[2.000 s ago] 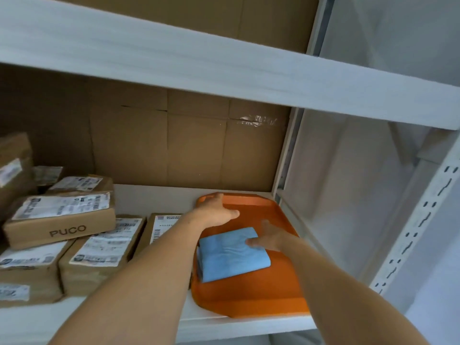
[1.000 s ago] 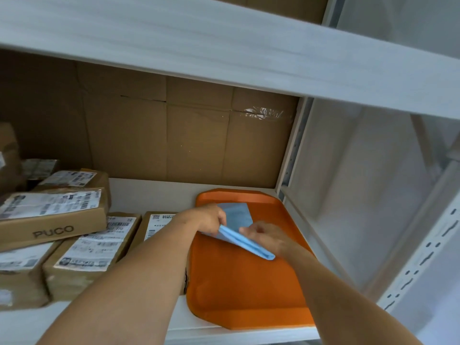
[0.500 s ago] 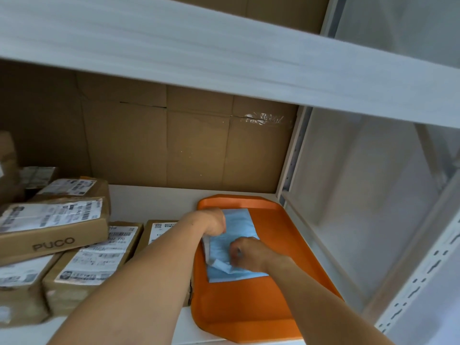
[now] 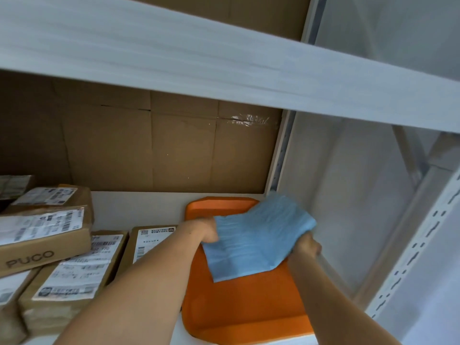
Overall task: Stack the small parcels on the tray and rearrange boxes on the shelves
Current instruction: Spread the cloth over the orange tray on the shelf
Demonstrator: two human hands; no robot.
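Parcel (image 4: pixel 254 242) over tray (image 4: pixel 244 310), left hand (image 4: pixel 208 231), right hand (image 4: pixel 306 246) gripping; boxes (image 4: pixel 72 277) beside.

A smooth plastic finish with a faint sheen is seen on the orange tray (image 4: pixel 239 319); the blue cloth (image 4: pixel 256 240) is shown soft, matt and finely ribbed. Matt brown cardboard is noted on the boxes (image 4: pixel 37 256) at left, with white paper labels (image 4: pixel 37 225); glossy tape (image 4: pixel 249 120) is caught on the far cardboard backing (image 4: pixel 149 145)

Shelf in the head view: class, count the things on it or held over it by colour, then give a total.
Brown boxes: 6, some cut off by the frame
Orange tray: 1
Blue cloth: 1
Total: 8
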